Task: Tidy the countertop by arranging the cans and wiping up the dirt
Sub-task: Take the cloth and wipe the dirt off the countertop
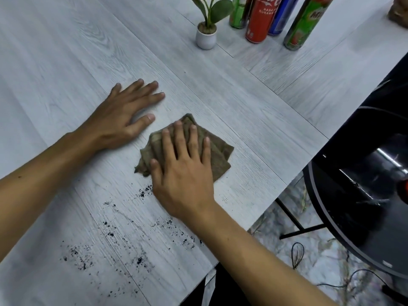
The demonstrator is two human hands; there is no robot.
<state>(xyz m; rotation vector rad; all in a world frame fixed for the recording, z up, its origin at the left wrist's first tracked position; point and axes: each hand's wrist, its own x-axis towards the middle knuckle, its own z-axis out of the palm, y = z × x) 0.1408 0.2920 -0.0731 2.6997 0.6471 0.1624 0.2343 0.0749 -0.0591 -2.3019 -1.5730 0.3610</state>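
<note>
Wiping is the step in hand here. The right hand [185, 173] lies flat on a folded brown cloth [220, 155], fingers spread and pressing down rather than gripping, palm over the cloth's near edge. The left hand [123, 115] rests open on the bare countertop [66, 62] just beside the cloth, fingers extended, holding nothing (a brace, by the look of it).

And the dirt [110, 235]? Black specks lie scattered across the near part of the surface, between the two forearms and toward the front edge, with the closest clump right at the heel of the right hand. The cloth sits beyond most of it, so the bulk looks not yet wiped.

Cans [260, 21] stand upright in a close group at the far edge, next to a small potted plant [206, 34]; that half of the job appears settled.

Next move, as I judge it: draw the cloth back toward the body over the specks, keeping pressure even so the crumbs gather instead of smearing or spilling off the edge.
</note>
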